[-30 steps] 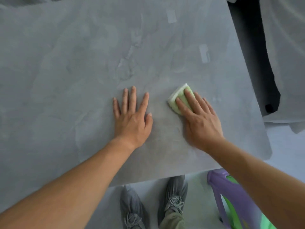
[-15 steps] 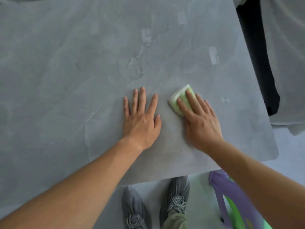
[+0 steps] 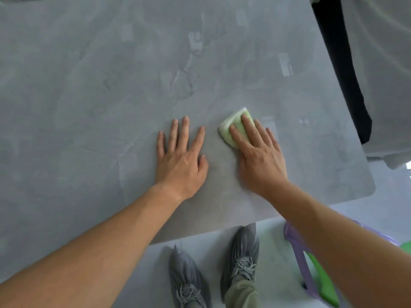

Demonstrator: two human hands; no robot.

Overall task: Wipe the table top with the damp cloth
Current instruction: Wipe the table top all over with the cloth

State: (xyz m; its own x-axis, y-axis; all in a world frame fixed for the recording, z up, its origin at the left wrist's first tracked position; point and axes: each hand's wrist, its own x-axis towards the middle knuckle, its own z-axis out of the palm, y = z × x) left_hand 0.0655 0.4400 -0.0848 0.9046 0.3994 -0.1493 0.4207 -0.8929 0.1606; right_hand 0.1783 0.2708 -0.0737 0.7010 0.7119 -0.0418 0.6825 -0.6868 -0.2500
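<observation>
A grey marbled table top (image 3: 89, 90) fills most of the head view. A folded light-green damp cloth (image 3: 231, 127) lies on it near the front right. My right hand (image 3: 259, 156) presses flat on the cloth with straight fingers and covers its near half. My left hand (image 3: 181, 161) rests flat on the bare table, fingers spread, a short way left of the cloth and not touching it.
The table's front edge and rounded right corner (image 3: 367, 192) are close to my hands. A purple and green plastic stool (image 3: 311, 270) stands on the floor at the lower right. My feet in grey shoes (image 3: 242, 254) stand below the edge. Grey draped fabric (image 3: 382, 63) hangs at the right.
Both hands and the cloth keep almost the same pose on the table. The view has shifted, so the table's marks appear further right and lower.
</observation>
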